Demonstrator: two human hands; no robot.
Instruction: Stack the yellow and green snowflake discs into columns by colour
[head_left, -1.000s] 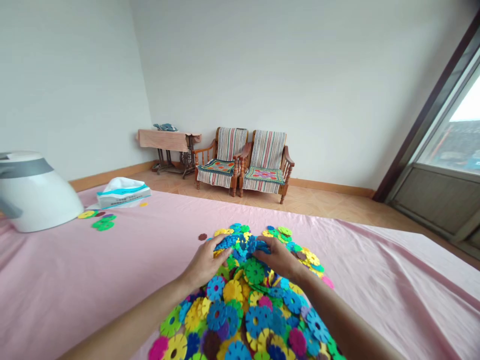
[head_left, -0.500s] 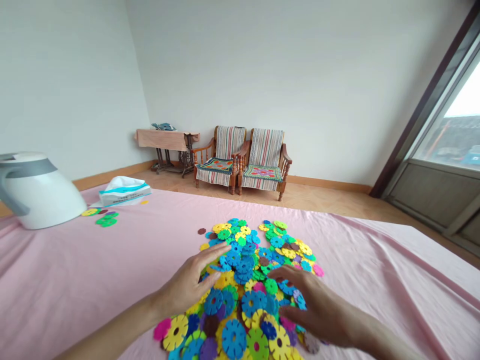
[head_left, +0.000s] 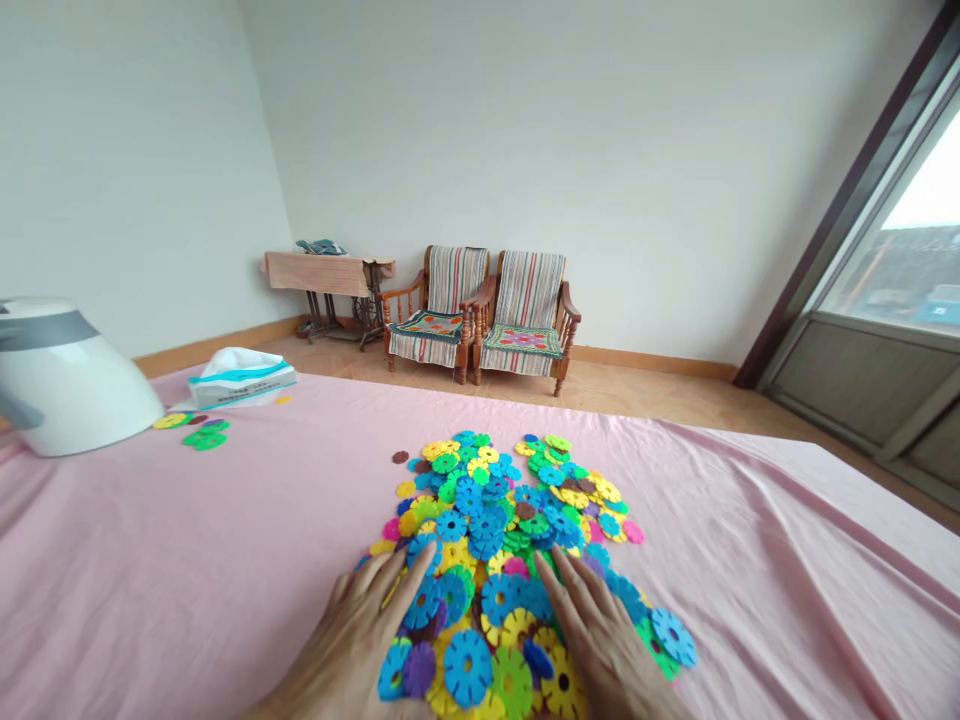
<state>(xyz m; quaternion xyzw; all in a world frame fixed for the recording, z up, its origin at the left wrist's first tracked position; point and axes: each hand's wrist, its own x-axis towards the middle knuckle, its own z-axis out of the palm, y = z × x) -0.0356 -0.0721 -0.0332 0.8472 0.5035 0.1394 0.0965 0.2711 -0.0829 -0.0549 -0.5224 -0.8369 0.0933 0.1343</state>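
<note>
A heap of notched plastic discs (head_left: 467, 667) in blue, yellow, green, purple, pink and brown lies spread over the pink cloth. At the heap's left side rests my left hand (head_left: 360, 620), palm down with its fingers stretched forward. My right hand (head_left: 596, 630) lies palm down across the right part, fingers also extended, covering some discs. Neither hand holds a disc. Just outside my right hand a blue disc (head_left: 673, 637) overlaps green ones. Part of the near heap shows between the two hands.
The pink cloth (head_left: 285, 520) is creased on the right. At the left stand a white kettle (head_left: 82, 390) and a tissue box (head_left: 244, 380), with several loose discs (head_left: 204, 436) close by. Beyond the table are two wooden armchairs (head_left: 525, 310) and a cloth-covered sewing table (head_left: 319, 275).
Both hands have come back toward me and down onto the heap's sides, fingers flatter. More discs show beyond my right hand, including a blue one. The view has shifted slightly.
</note>
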